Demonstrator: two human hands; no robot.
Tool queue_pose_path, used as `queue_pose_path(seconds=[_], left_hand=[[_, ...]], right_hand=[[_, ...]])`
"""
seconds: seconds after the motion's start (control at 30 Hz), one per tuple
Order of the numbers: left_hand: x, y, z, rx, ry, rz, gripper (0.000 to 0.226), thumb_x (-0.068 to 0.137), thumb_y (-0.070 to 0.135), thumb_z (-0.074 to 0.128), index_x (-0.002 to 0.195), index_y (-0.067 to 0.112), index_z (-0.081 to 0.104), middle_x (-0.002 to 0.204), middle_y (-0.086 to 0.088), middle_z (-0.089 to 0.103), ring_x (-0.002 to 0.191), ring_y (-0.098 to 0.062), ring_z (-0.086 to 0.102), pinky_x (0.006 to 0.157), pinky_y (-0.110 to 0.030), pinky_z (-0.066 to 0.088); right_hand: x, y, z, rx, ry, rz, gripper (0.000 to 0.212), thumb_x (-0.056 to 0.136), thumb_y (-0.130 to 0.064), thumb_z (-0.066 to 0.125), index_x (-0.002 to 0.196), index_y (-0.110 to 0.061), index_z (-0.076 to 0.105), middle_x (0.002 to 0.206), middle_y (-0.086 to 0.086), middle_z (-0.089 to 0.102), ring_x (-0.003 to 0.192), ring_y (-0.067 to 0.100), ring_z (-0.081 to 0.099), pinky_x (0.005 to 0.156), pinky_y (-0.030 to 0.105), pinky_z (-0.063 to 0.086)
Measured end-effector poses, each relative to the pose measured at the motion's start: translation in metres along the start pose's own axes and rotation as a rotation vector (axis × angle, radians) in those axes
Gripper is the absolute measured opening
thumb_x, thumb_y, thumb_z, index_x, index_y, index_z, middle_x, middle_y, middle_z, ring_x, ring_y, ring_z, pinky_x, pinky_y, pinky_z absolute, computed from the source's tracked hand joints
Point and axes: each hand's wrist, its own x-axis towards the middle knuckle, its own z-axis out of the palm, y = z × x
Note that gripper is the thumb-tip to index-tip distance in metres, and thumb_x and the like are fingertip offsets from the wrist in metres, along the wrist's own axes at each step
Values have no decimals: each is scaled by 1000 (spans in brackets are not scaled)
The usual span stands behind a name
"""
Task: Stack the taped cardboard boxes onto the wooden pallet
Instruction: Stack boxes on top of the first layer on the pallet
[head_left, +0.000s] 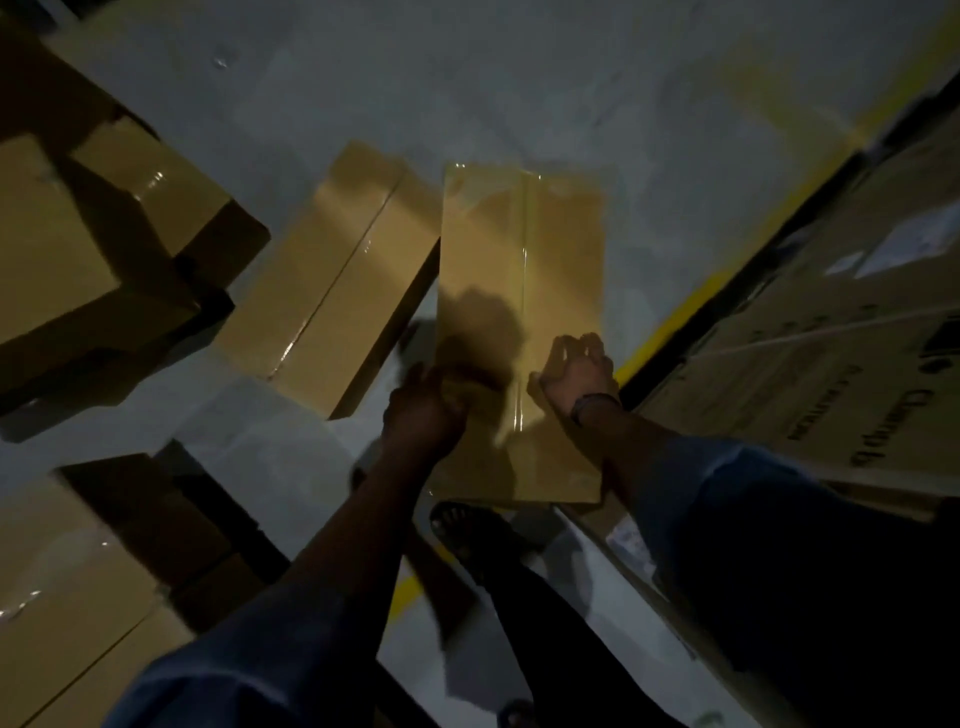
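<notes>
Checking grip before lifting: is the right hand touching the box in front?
Touching. Head view: right hand curls over the taped box at its right edge.

We see that the middle box (561, 249) is of plain brown cardboard, matt and smooth, while the clear tape (523, 260) along its seam is glossy and gives bright glints; the box beside it (332, 280) has the same matt board and the same shiny tape. The floor (467, 78) looks like smooth grey concrete with a weak sheen, and the yellow line (675, 317) on it looks painted. The sleeves (727, 478) are of blue cloth like denim, and the printed cartons (831, 338) at our right are of dull, matt cardboard.
</notes>
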Motion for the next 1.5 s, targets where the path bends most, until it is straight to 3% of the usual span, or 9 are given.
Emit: queue_pose_path(seconds=[0.07, 0.2, 0.37, 0.47, 0.67, 0.77, 0.87, 1.17, 1.5], left_hand=[[26, 2, 6, 13, -59, 7, 53, 98, 51, 60, 145, 32, 49, 157, -9, 42, 136, -35, 48, 103, -47, 48], [85, -20, 57, -5, -157, 96, 37, 92, 42, 64, 129, 36, 65, 148, -2, 51, 138, -26, 48, 116, -43, 40], [93, -17, 77, -67, -62, 40, 66, 100, 52, 53, 158, 41, 25, 152, -2, 41, 130, -31, 53, 103, -50, 48], [96, -20, 84, -43, -51, 60, 72, 98, 18, 60, 161, 31, 29, 166, -9, 23, 141, -40, 43, 111, -45, 41], [70, -31, 65, -111, -91, -36, 82, 90, 25, 73, 160, 31, 30, 164, -13, 26, 140, -41, 43, 109, -48, 46], [23, -42, 45, -154, -127, -24, 98, 85, 40, 79, 162, 29, 20, 161, -8, 32, 146, -36, 32, 107, -41, 43], [-40, -50, 15, -107, -91, -85, 116, 77, 44, 88, 165, 27, 14, 151, -13, 44, 138, -37, 41, 107, -45, 44], [-262, -105, -23, -275, 167, -452, 130, 61, 59, 93, 160, 48, 10, 164, -15, 9, 140, -48, 37, 110, -54, 46], [-538, -121, 54, -487, 448, -718, 131, 67, 55, 91, 163, 43, 3, 164, -25, -3, 142, -54, 29, 112, -55, 41]], right_hand=[[17, 12, 2, 8, -19, 23, 90, 87, -57, 66, 159, -33, 18, 168, 5, -7, 148, 42, 16, 118, 50, 31], [49, 32, 30, -85, -53, 23, 108, 83, -58, 74, 160, -38, 0, 165, 5, -28, 150, 47, 5, 116, 51, 32], [53, 41, 41, -29, 64, -10, 105, 77, -55, 81, 156, -44, 12, 162, -3, -28, 144, 48, 17, 109, 53, 40], [57, 46, 42, 11, 66, -18, 106, 74, -56, 83, 155, -43, 15, 162, -4, -27, 142, 51, 22, 107, 54, 41], [31, 43, 44, 28, 23, -135, 102, 79, -61, 77, 159, -45, 16, 165, -10, -24, 148, 43, 14, 114, 53, 33], [-3, 29, 52, -29, 23, -214, 96, 78, -69, 71, 157, -44, 23, 166, -11, -15, 144, 42, 21, 112, 55, 37], [-46, 5, 62, -105, 38, -296, 90, 78, -78, 63, 155, -46, 28, 167, -11, -6, 139, 42, 29, 109, 54, 38], [-217, -57, 76, -303, -46, -667, 78, 78, -82, 55, 147, -48, 41, 166, -11, 4, 133, 40, 35, 111, 49, 35], [-426, -41, 127, -559, -159, -1087, 79, 77, -83, 55, 147, -50, 37, 166, -8, 6, 136, 39, 33, 112, 52, 35]])
